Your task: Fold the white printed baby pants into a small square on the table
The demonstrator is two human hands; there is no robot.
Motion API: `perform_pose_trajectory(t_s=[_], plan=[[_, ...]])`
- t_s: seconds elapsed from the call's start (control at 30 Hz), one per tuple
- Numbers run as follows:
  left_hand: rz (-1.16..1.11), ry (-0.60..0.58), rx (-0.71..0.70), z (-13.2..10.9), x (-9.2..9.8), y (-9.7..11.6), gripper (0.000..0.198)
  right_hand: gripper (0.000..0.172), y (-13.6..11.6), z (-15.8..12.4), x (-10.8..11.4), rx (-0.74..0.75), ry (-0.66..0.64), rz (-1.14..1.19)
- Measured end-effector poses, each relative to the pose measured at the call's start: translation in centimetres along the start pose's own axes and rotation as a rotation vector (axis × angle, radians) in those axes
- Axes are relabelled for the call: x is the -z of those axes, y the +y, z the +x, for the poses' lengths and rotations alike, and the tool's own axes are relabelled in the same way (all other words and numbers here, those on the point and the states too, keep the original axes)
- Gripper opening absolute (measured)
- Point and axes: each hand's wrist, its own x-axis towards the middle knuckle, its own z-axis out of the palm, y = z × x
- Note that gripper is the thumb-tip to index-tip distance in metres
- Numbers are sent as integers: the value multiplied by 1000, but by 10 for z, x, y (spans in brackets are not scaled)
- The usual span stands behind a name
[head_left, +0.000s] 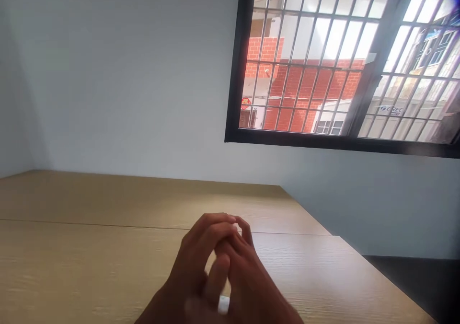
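My left hand (196, 254) and my right hand (249, 271) meet low in the middle of the head view, above the wooden table (89, 266). Their bent fingers come together at the tips and partly overlap. A thumb stands up in the gap between the palms, slightly blurred. Below it, a small white thing (223, 305) shows between the hands; most of it is covered, and I cannot tell whether it is held or lies on the table. Both hands are closed in, and what their fingers hold, if anything, is hidden.
A seam runs across the light wood tabletop, and its right edge slants away beside a dark area (406, 281). Behind stands a pale wall (125, 84). A dark-framed window (305, 139) with metal bars is at the upper right, showing brick buildings outside.
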Motion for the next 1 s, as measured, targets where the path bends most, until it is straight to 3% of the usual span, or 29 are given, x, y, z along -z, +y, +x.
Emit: perform_pose_trajectory(t_s=[0.07, 0.2, 0.27, 0.33, 0.43, 0.53, 0.67, 0.8, 1.0], plan=[[1, -243, 202, -9, 8, -21, 22, 28, 15, -4, -4, -42, -41, -63], [269, -633, 444, -58, 22, -45, 22, 19, 62, -34, -32, -345, -211, -206], [284, -691, 606, -78, 29, -44, 14, 34, 78, -53, -45, -405, -175, -163], [227, -693, 769, -90, 38, -41, 31, 45, 88, -68, -52, -464, -187, -106], [83, -705, 897, -98, 48, -44, 56, 36, 95, -79, -55, -506, -248, -18], [-4, -651, 833, -104, 45, -58, 48, 37, 102, -79, -57, -340, -282, 84], [6, -518, 593, -108, 22, -67, 32, 43, 106, -75, -54, -127, -228, 198], [84, -471, 422, -108, 5, -61, 27, 39, 104, -75, -40, -131, -218, 362], [35, -497, 360, -107, 7, -57, 14, 44, 114, -78, -41, -260, -258, 326]])
